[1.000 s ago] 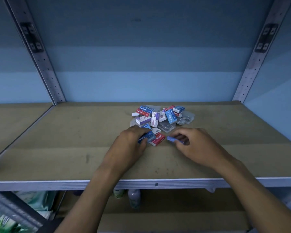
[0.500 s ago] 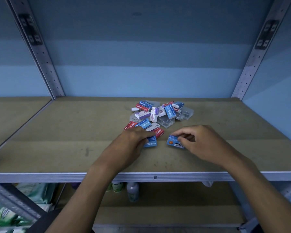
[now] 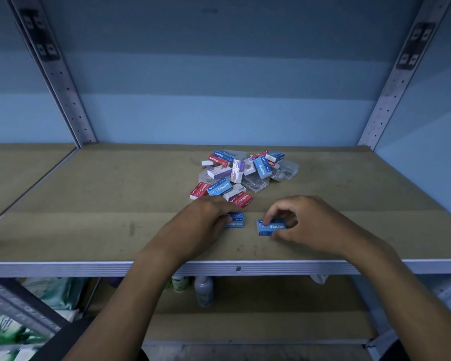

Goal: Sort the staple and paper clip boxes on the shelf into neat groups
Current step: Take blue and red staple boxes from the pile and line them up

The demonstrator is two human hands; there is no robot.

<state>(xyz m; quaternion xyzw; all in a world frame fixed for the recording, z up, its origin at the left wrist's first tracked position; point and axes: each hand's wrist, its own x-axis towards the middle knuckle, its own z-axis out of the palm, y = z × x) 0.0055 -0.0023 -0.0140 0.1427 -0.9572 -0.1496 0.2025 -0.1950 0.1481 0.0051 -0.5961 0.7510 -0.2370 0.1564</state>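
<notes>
The left hand [image 3: 201, 225] is resting curled fingers on one blue staple box [image 3: 235, 223] lying flat on the shelf [image 3: 89, 230]. The right hand [image 3: 305, 225] is pinching a second blue staple box [image 3: 270, 226] just beside it (both near the front edge), while the mixed pile of boxes [image 3: 242, 175] is sitting behind them.

Matt, scuffed fibreboard shelf [image 3: 115, 204] on perforated metal uprights [image 3: 63, 82]; printed cardboard boxes [image 3: 219, 187], clear plastic cases [image 3: 284, 173].

A white bottle [image 3: 204, 290] stood on the lower shelf at 6 o'clock; green packets [image 3: 51, 291] lay at 8 o'clock.
</notes>
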